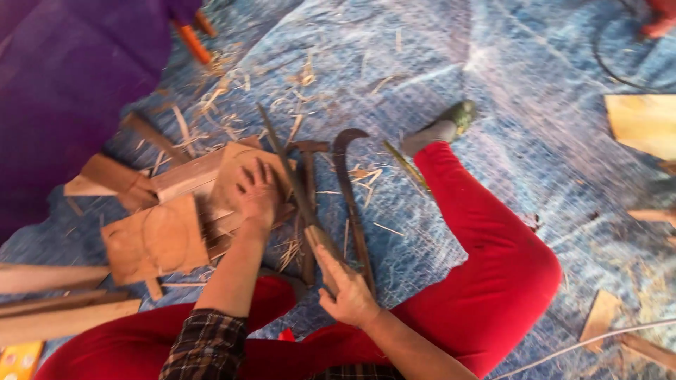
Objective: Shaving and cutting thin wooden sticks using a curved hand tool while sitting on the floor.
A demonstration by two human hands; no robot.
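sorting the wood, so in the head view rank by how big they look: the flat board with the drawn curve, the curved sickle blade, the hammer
1. Flat board
2. Curved sickle blade, long but narrow
3. Hammer, partly hidden, so unsure against the sickle

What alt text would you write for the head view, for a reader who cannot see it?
A seated person in red trousers presses the left hand on a wooden piece while the right hand grips a long blade laid across it; wood blocks and shavings cover the blue tarp.
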